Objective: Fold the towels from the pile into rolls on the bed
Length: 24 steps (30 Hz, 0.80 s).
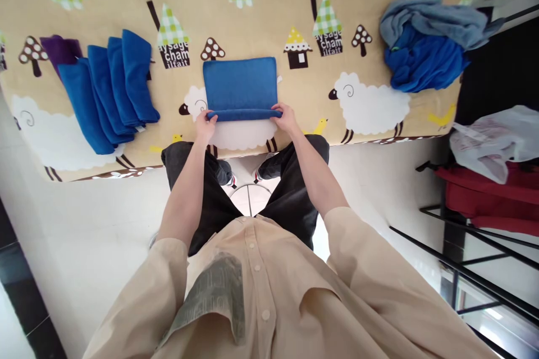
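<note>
A blue towel (241, 83) lies flat on the patterned bed sheet in front of me, its near edge turned over into a narrow fold. At the left end of that fold, my left hand (206, 123) pinches the cloth between thumb and fingers. My right hand (286, 118) grips the other end in the same way. A small white tag sticks out at the towel's right side. To the left, several folded blue towels (135, 76) overlap in a row, with a folded purple towel (63, 53) partly under them.
A crumpled heap of cloth lies at the right, with a grey-blue towel (438, 19) over a bright blue one (425, 61). The sheet (252, 28) has sheep and house prints. Right of the bed are a white plastic bag (501, 137), red fabric (492, 196) and a black metal frame (475, 272).
</note>
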Available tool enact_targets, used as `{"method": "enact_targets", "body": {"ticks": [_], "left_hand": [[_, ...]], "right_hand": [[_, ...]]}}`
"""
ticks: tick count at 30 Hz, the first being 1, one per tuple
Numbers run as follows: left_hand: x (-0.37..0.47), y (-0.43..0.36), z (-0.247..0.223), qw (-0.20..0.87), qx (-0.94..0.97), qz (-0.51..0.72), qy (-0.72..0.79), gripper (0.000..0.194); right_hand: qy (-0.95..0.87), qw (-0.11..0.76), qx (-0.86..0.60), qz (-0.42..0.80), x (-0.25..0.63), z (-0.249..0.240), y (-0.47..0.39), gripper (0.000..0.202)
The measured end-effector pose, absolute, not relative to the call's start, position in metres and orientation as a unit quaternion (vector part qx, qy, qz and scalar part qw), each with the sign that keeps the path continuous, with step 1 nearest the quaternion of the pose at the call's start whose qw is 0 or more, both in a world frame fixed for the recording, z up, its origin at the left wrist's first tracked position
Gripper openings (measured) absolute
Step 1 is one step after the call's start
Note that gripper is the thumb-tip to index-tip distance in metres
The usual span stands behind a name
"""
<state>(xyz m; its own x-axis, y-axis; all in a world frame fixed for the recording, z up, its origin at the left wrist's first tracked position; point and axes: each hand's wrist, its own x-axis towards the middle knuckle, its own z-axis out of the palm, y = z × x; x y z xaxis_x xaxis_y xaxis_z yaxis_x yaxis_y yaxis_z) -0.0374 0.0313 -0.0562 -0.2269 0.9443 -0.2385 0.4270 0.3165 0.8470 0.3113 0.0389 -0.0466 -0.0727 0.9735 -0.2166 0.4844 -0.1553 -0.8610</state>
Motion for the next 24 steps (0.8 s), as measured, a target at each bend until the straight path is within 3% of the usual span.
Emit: {"method": "enact_targets", "body": {"ticks": [4, 16, 24], "left_hand": [[-0.038, 0.032, -0.061, 0.396, 0.470, 0.324, 0.719, 0.017], [-0.035, 0.015, -0.041, 0.389, 0.454, 0.215, 0.772, 0.013], [-0.036, 0.013, -0.040, 0.391, 0.436, 0.243, 0.773, 0.011]], "right_hand": [[-0.579, 0.278, -0.639, 0.423, 0.312, -0.054, 0.043, 0.026], [-0.532, 0.228, -0.698, 0.422, 0.323, -0.060, 0.036, 0.038], [-0.503, 0.215, -0.738, 0.395, 0.325, -0.065, 0.038, 0.043]]}}
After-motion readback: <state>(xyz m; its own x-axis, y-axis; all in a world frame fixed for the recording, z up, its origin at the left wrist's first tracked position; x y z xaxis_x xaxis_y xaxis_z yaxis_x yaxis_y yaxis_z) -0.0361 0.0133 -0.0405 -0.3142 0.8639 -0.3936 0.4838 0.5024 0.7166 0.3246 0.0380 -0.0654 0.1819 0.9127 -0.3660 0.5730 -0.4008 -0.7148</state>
